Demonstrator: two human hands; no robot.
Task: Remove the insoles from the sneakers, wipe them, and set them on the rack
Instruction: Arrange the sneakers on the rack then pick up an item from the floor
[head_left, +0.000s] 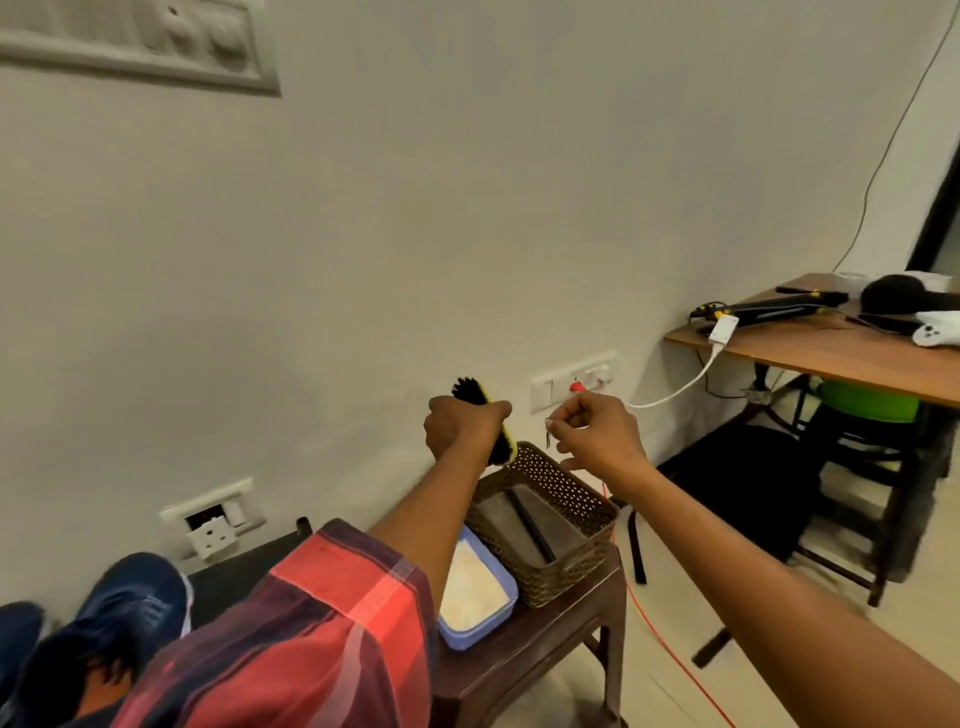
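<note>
Two dark blue fabric sneakers (136, 590) lie side by side at lower left, near the wall; one is cut off by the frame edge. A yellow-backed, black-bristled brush (470, 391) is gripped in the left hand (460, 427), raised and tilted.

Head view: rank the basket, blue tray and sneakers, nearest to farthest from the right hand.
From the right hand, which pinches a small dark thing:
1. Basket, just below the hand.
2. Blue tray, beside the basket, nearer the person.
3. Sneakers, far lower left.
</note>
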